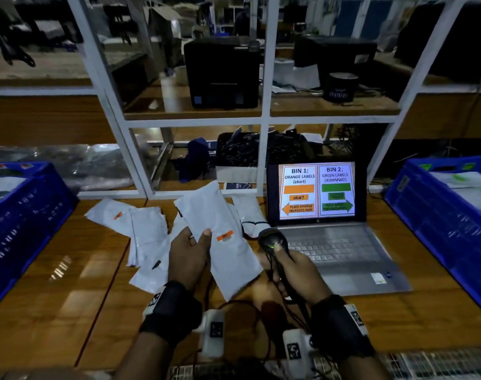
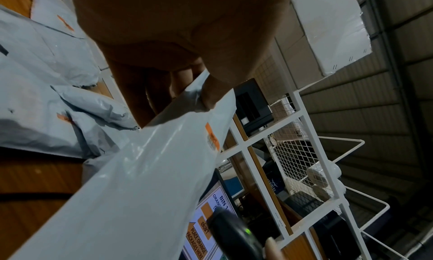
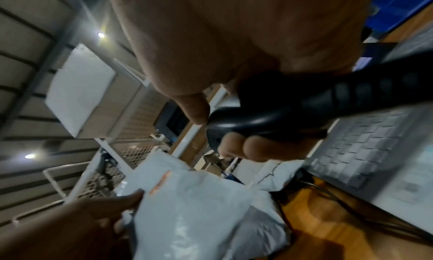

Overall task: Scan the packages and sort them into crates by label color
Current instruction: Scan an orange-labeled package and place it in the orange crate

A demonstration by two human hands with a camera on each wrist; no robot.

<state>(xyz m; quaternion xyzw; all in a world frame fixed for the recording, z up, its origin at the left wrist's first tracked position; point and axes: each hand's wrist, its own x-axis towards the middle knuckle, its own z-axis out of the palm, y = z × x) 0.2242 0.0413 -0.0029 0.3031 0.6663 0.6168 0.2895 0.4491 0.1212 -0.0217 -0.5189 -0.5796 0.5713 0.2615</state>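
My left hand pinches a long white mailer package by its left edge, thumb on top, holding it tilted above the table. An orange label shows on its face, also seen as the orange label in the left wrist view. My right hand grips a black handheld scanner just right of the package, its green light lit. The scanner handle fills the right wrist view, with the package below it. Several more white packages lie on the wooden table.
An open laptop shows bin 1 orange to the left, bin 2 green to the right. A blue crate stands at the left, another blue crate at the right holding packages. A white shelf frame rises behind. Cables trail near my wrists.
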